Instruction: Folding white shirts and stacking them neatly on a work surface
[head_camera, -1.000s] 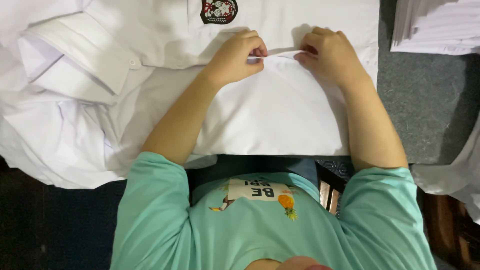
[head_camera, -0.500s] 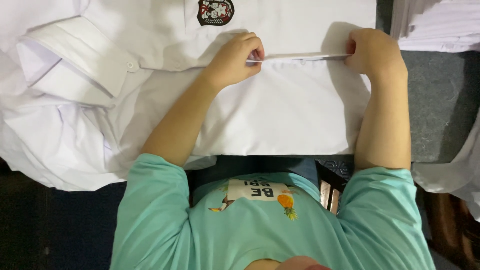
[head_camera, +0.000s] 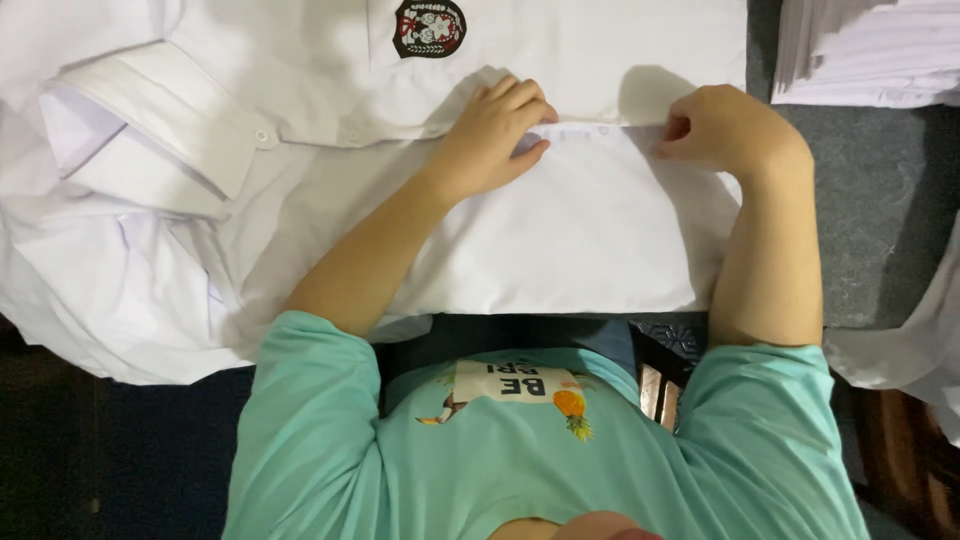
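Head view, near to far. Nearest: the person's mint-green short-sleeved cotton T-shirt (head_camera: 540, 450) with a printed patch at the chest. Beyond it: a white cotton button-up shirt (head_camera: 560, 230) spread flat on the dark grey table surface (head_camera: 870, 200), collar to the left. Left hand (head_camera: 490, 135) lay palm down on the shirt's button placket, fingers loosely curled and pressing the cloth, gripping nothing lifted. Right hand (head_camera: 730, 130) rested just to the right on the same placket line, curled into a loose fist; whether it pinched the fabric could not be told. Farther: an embroidered red-and-black round crest (head_camera: 429, 27) on the shirt's chest panel. Far right corner: a stack of folded white garments (head_camera: 870, 50), well apart from both hands.
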